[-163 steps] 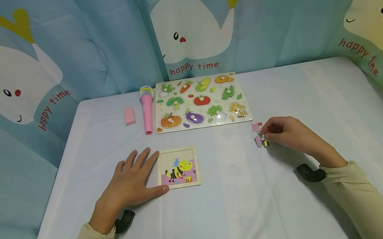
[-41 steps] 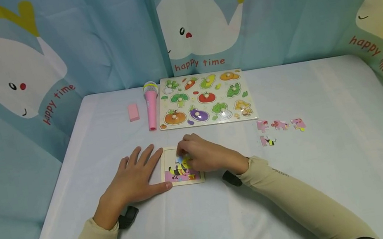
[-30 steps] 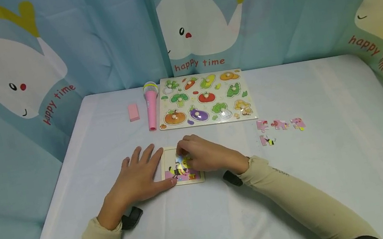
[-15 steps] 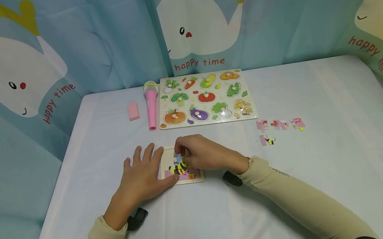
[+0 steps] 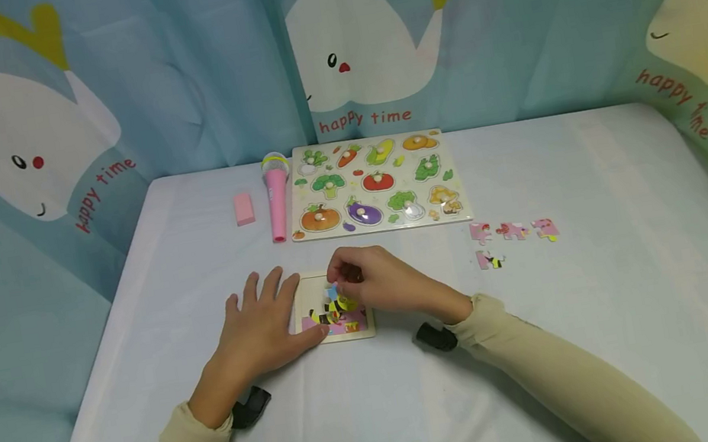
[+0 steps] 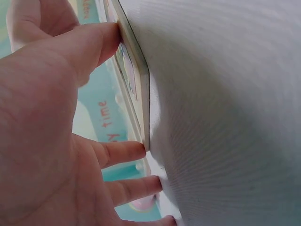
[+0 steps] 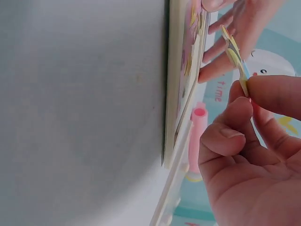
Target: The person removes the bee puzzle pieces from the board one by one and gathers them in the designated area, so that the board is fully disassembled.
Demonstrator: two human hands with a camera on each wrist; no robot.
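In the head view a small wooden jigsaw tray with a bee picture, partly filled with pieces, lies on the table. My right hand is over its right side and pinches a jigsaw piece between thumb and fingers; the right wrist view shows it tilted and raised off the tray. Yellow, black and blue show on that piece. My left hand spreads along the tray's left side, thumb on the lower part and index fingertip at the upper left corner. Several loose jigsaw pieces lie to the right.
Behind the tray lies a vegetable peg puzzle board. A pink toy microphone stands alongside its left edge, with a pink block further left. A blue whale-print curtain hangs behind the white-covered table.
My right hand went from the loose pieces on the right to the tray, and now lifts the bee-coloured piece up from it. The left thumb slid inward over the tray's lower part.
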